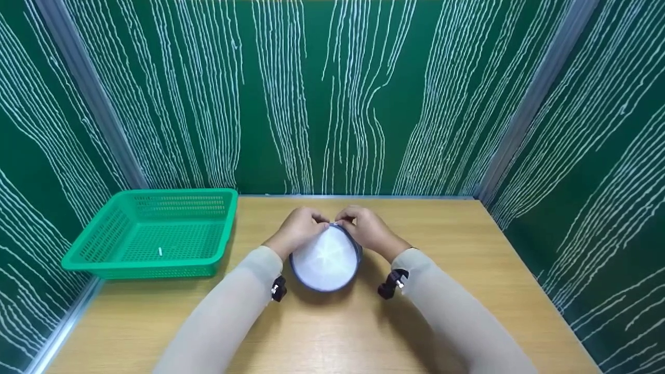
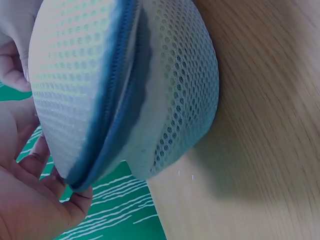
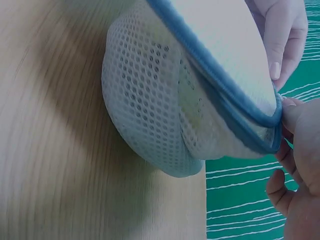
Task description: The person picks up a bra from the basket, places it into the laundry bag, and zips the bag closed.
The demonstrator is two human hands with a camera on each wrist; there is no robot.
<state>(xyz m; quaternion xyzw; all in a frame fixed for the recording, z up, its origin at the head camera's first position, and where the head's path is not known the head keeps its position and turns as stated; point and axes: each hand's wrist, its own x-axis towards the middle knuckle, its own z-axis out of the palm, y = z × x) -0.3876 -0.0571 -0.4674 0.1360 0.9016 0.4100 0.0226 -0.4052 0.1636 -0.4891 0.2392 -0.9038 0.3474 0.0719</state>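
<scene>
A round white mesh laundry bag [image 1: 326, 259] with blue trim stands near the middle of the table, its pale lid facing up toward me. My left hand [image 1: 301, 228] pinches the far edge of the bag with thumb and fingers. Close beside it, my right hand [image 1: 366, 228] pinches the same edge at the blue rim. In the left wrist view, a blue zipper band [image 2: 112, 90] runs between the lid and the mesh side. From the right wrist, the blue rims [image 3: 220, 107] lie slightly apart along the side, and the right thumb [image 3: 291, 116] presses at their corner.
A green plastic basket [image 1: 156, 271] sits on the left of the wooden table [image 1: 441, 234], with a small white piece [image 1: 160, 252] seen in it. Green walls [image 1: 322, 104] with white wavy lines enclose the table at the back and sides.
</scene>
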